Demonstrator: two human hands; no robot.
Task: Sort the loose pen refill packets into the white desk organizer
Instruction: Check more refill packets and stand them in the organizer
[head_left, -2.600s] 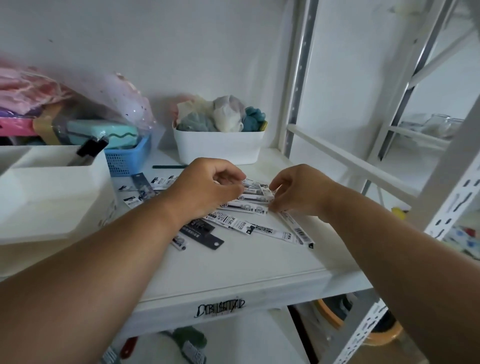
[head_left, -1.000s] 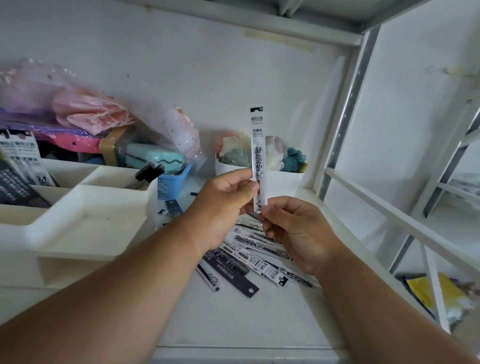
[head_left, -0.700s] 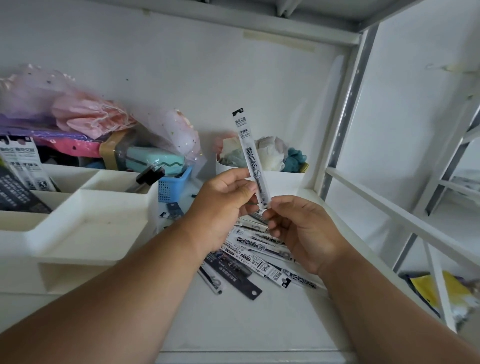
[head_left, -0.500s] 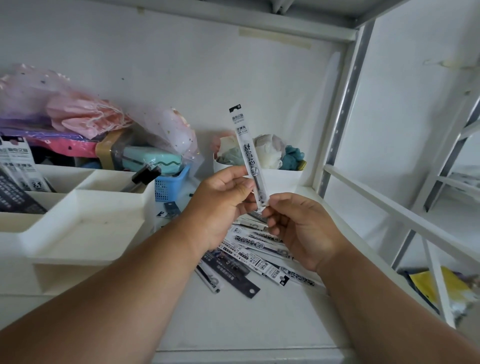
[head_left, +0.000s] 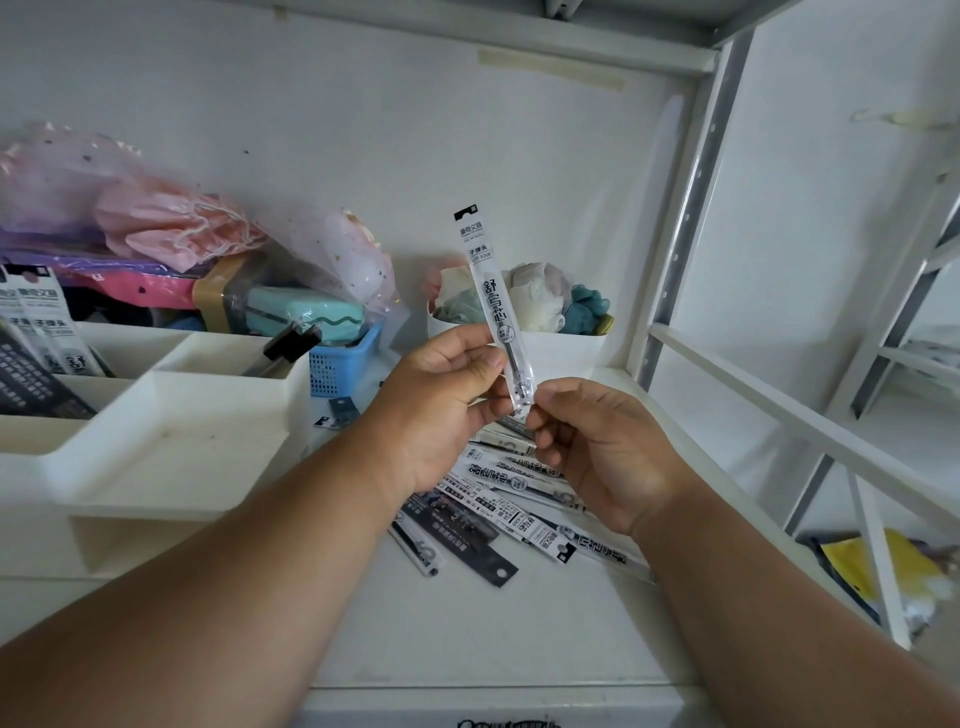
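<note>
A slim clear pen refill packet (head_left: 488, 291) with black print stands nearly upright above the shelf, its top leaning a little to the left. My left hand (head_left: 441, 400) pinches its lower part between thumb and fingers. My right hand (head_left: 597, 441) pinches the bottom tip. Below both hands lies a loose heap of refill packets (head_left: 514, 514), white ones and dark ones. The white desk organizer (head_left: 171, 441) stands at the left, with packets (head_left: 39, 332) upright in its back left compartment and a black-capped item (head_left: 291, 340) in another.
A small blue basket (head_left: 343, 364) holding a teal case, pink bags and a white tub (head_left: 561, 353) of soft items line the back wall. A metal shelf upright (head_left: 680, 223) and white rails stand at the right. The shelf's front edge (head_left: 493, 696) runs below my forearms.
Both hands lifted one packet off the heap to chest height. Over the last second its top tilted slightly left; the hands hardly moved.
</note>
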